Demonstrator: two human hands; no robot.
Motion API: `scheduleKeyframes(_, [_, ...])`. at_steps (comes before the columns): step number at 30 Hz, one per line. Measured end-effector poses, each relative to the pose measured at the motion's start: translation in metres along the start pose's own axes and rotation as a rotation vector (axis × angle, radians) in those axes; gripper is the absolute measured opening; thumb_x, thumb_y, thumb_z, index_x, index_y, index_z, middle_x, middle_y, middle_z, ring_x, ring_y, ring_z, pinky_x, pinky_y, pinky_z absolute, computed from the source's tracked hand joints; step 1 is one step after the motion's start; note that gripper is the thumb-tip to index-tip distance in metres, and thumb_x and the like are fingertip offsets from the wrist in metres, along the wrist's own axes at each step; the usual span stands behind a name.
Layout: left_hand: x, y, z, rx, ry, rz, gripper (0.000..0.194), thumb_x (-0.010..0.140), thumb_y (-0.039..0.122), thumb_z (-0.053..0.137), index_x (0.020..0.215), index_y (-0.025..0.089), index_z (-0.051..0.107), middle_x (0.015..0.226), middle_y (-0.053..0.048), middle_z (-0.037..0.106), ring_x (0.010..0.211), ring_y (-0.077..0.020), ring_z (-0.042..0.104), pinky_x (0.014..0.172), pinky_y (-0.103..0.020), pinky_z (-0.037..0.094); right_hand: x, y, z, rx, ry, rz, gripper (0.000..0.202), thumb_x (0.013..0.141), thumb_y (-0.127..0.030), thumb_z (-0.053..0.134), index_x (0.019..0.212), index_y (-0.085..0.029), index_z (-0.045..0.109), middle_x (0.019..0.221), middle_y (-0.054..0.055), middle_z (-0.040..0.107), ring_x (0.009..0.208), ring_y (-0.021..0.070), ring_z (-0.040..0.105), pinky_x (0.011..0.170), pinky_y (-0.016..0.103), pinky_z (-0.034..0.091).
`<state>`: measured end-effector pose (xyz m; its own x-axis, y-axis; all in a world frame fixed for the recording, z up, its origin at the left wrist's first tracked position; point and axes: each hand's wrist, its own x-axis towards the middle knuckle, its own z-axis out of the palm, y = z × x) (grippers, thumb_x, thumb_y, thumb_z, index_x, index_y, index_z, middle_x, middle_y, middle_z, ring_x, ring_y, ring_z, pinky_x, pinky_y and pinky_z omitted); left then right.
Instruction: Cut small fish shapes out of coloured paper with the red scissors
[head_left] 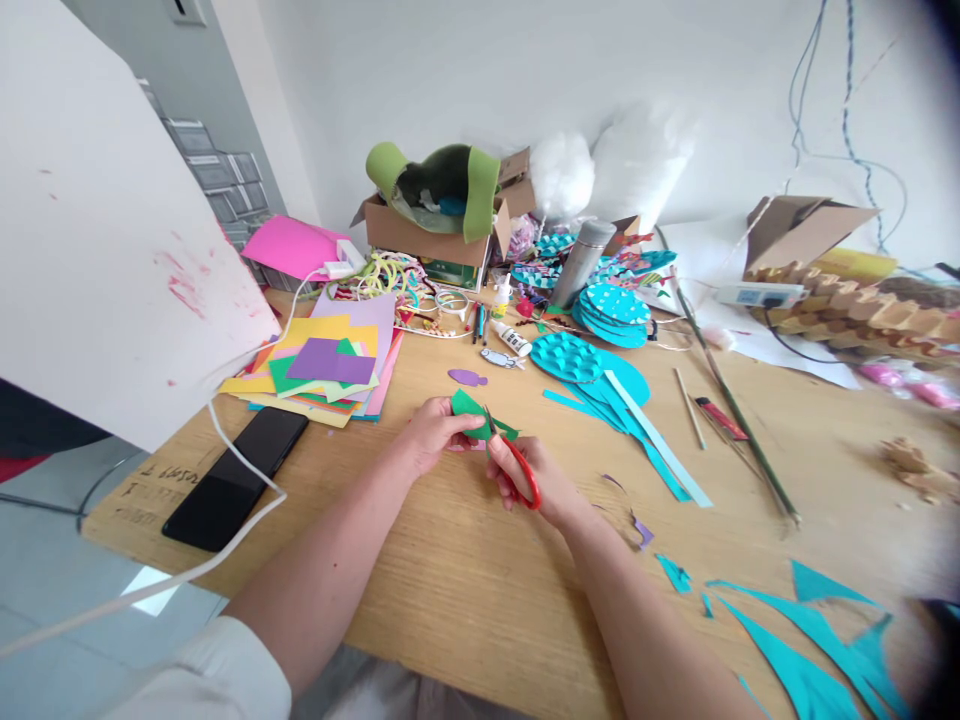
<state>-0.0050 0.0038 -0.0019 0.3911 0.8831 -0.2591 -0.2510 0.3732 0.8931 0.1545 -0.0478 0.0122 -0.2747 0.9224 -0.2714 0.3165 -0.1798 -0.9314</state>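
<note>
My left hand [442, 432] pinches a small piece of green paper [466, 404] above the table's middle. In my right hand [526, 472] is a pair of scissors with red handles [534, 488], its blades at the green paper. A narrow green strip hangs off to the right of the blades. Just beyond the hands lies a purple fish-shaped paper cutout [467, 377]. Behind it is a grey-white fish-shaped piece [502, 358]. A bit of pink paper [466, 446] shows beneath my hands, mostly hidden.
Stacked coloured paper [330, 362] and a black phone [236, 478] lie left. Blue paper discs [566, 357], blue strips [660, 455], a stick [739, 410] and scraps [795, 640] spread right. Behind stand glue bottles [513, 338], a grey flask [583, 263] and a cardboard box [427, 236].
</note>
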Motion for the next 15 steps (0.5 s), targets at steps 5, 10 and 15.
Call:
scheduleKeyframes(5, [-0.0005, 0.0003, 0.0008, -0.015, 0.013, -0.008, 0.029, 0.053, 0.030, 0.081, 0.068, 0.012, 0.065, 0.065, -0.002, 0.065, 0.054, -0.0095, 0.057, 0.054, -0.022, 0.041, -0.0008, -0.0009, -0.0016, 0.001, -0.020, 0.002, 0.067, 0.070, -0.083, 0.048, 0.056, -0.017, 0.050, 0.041, -0.001, 0.050, 0.033, 0.0087, 0.047, 0.035, 0.020, 0.033])
scheduleKeyframes(10, [-0.0007, 0.0000, 0.0002, 0.026, -0.008, 0.004, 0.028, 0.056, 0.031, 0.080, 0.069, 0.012, 0.065, 0.067, -0.003, 0.066, 0.057, -0.0102, 0.057, 0.057, -0.023, 0.042, -0.0009, -0.0021, -0.0002, -0.002, 0.000, 0.010, 0.066, 0.070, -0.082, 0.049, 0.052, -0.018, 0.047, 0.039, -0.002, 0.048, 0.032, 0.0079, 0.045, 0.034, 0.021, 0.033])
scheduleKeyframes(15, [0.0004, -0.0029, -0.0012, 0.073, -0.018, 0.019, 0.026, 0.059, 0.031, 0.077, 0.070, 0.013, 0.064, 0.067, -0.003, 0.065, 0.059, -0.0106, 0.057, 0.059, -0.024, 0.042, -0.0003, -0.0022, 0.0008, 0.002, 0.013, 0.015, 0.063, 0.071, -0.079, 0.051, 0.050, -0.020, 0.044, 0.040, -0.002, 0.047, 0.031, 0.0081, 0.045, 0.033, 0.021, 0.034])
